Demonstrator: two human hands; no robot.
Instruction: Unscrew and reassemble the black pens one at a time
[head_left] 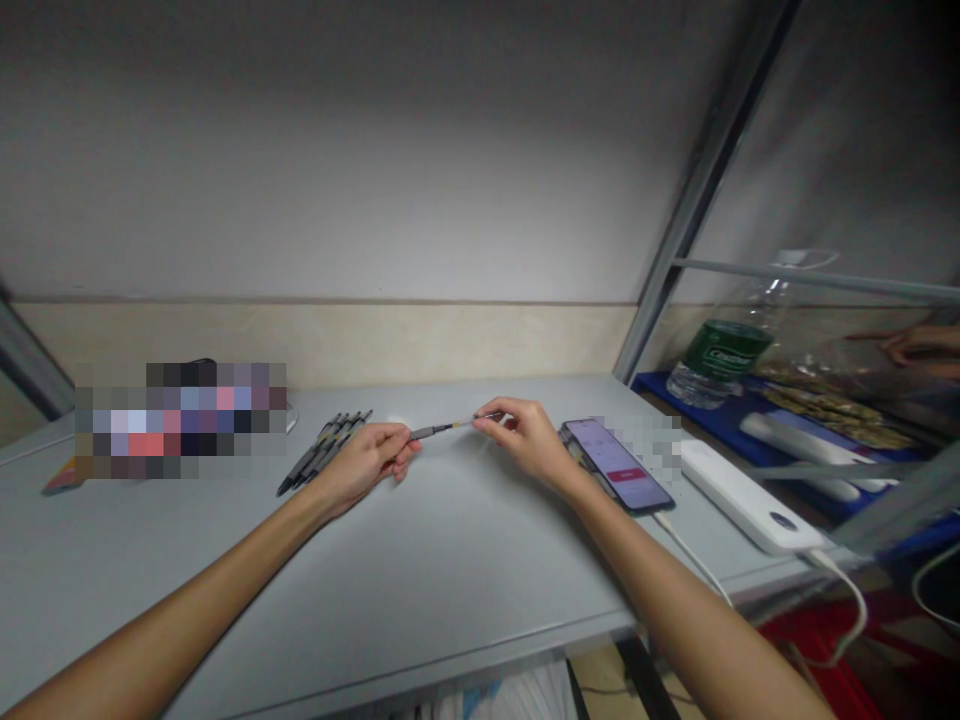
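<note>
Between my hands, above the middle of the table, a slim pen [433, 431] with a dark grey barrel lies nearly level. My left hand [375, 455] is closed around its grey end. At the other end, my right hand [517, 430] pinches a thin, pale part of the pen, too small to make out clearly. Just behind my left hand, several grey and black pens [321, 452] lie side by side on the table. To the right of my right hand rests a phone [619, 465] with its screen lit.
A white power bank [750, 495] with a cable lies by the table's right edge [525, 645]. Beyond a metal post [675, 240], a bottle with a green label [727, 345] stands on a blue surface, and another person's hand [919, 345] shows. Blurred items [180, 415] sit at left.
</note>
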